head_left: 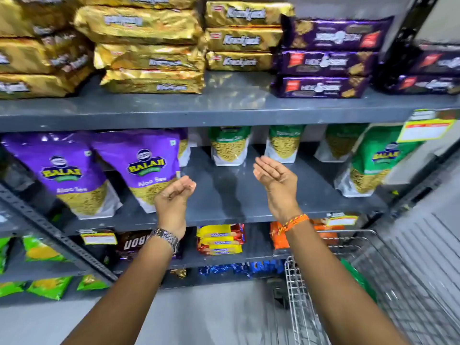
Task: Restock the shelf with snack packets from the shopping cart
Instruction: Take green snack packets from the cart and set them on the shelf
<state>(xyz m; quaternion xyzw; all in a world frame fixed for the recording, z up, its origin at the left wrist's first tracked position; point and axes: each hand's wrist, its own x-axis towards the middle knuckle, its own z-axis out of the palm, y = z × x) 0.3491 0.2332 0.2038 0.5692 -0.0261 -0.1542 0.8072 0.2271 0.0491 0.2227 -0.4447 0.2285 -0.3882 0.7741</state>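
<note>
Hovering empty over the bare grey metal shelf [231, 192], left hand [173, 196] loosely curled, right hand [275, 179] spread; purple snack pouches [139, 168] stand alongside. Next: probably reaching into the wire shopping cart [373, 282].

My feed is bright and evenly lit from overhead. Glare streaks the gold biscuit packs [139, 26] and the grey shelf board [224, 100]. Motion blur smears labels, worst toward the edges, where wide-angle distortion bends the shopping cart [323, 282].
</note>
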